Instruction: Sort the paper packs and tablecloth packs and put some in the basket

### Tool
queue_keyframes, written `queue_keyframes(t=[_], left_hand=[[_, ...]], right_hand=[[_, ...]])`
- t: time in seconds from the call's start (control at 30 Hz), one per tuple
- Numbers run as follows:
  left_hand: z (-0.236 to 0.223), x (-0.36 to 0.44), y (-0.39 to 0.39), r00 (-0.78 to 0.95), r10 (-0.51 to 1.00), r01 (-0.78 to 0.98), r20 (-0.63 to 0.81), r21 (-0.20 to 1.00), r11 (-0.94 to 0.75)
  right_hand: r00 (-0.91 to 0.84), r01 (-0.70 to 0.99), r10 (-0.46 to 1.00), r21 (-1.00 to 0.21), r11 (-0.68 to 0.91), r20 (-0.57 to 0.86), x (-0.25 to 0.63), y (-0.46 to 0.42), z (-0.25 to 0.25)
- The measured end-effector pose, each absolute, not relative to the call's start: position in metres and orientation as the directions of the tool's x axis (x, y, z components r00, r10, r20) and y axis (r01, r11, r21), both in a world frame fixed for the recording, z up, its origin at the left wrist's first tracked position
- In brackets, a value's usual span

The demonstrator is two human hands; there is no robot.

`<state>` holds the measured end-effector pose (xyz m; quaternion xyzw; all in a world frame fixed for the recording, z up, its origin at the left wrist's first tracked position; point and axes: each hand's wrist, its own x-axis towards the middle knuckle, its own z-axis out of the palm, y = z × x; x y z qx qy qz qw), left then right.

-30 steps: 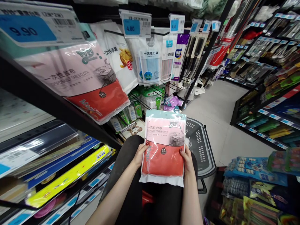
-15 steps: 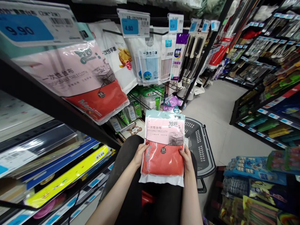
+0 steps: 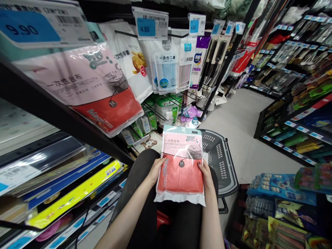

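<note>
Between my hands is a pink and red packet of disposable tablecloths (image 3: pixel 181 173), its printed front facing me above my knees. My left hand (image 3: pixel 156 170) grips its left edge, thumb on the front and the other fingers mostly hidden behind. On the right edge, my right hand (image 3: pixel 206 173) holds it the same way. A matching tablecloth packet (image 3: pixel 103 107) hangs on the rack to the upper left, under a 9.90 price tag (image 3: pixel 38 27). Just beyond the held packet, a dark shopping basket (image 3: pixel 220 155) stands on the floor, partly covered by it.
Disposable glove packs (image 3: pixel 132 62), mask packs (image 3: pixel 166 69) and straws hang along the rack ahead. A black shelf post (image 3: pixel 64 100) slants across the left. Bagged goods (image 3: pixel 282 186) fill a low display at lower right. Grey floor (image 3: pixel 243 107) runs down the aisle.
The packet's top edge has tipped away from me and down a little, and light now glares on its middle. Both hands keep their hold on its sides.
</note>
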<state>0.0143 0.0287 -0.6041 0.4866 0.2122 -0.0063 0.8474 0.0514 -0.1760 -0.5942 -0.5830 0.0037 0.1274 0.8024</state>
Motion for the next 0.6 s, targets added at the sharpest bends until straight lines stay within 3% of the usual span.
queue_keyframes(t=[0.6], left_hand=[[-0.602, 0.015, 0.029, 0.914, 0.18, 0.236, -0.364, 0.836, 0.495]], right_hand=[[0.969, -0.23, 0.147, -0.938, 0.259, -0.197, 0.052, -0.178, -0.605]])
